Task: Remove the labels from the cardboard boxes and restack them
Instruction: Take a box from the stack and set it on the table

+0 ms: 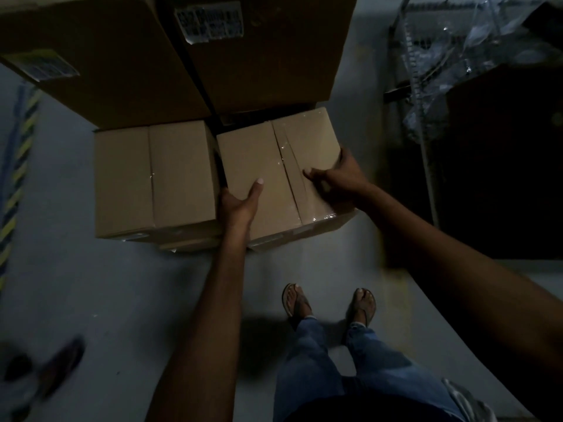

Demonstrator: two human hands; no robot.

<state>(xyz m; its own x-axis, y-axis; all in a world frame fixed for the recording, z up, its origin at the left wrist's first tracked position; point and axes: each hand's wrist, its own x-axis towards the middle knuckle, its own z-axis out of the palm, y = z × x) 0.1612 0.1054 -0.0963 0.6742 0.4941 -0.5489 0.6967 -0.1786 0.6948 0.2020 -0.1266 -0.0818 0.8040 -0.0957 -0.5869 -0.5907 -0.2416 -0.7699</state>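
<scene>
Clasping cardboard box [268, 159], left hand [240, 203] gripping left edge, right hand [339, 175] gripping right.

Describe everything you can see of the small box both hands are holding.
The small cardboard box is plain tan and closed, its top flaps sealed with clear tape along a slightly gaping centre seam. No label shows on its top. It sits skewed beside a matching box, in front of larger labelled cartons. The left hand grips its near left edge; the right hand grips its right edge.
</scene>
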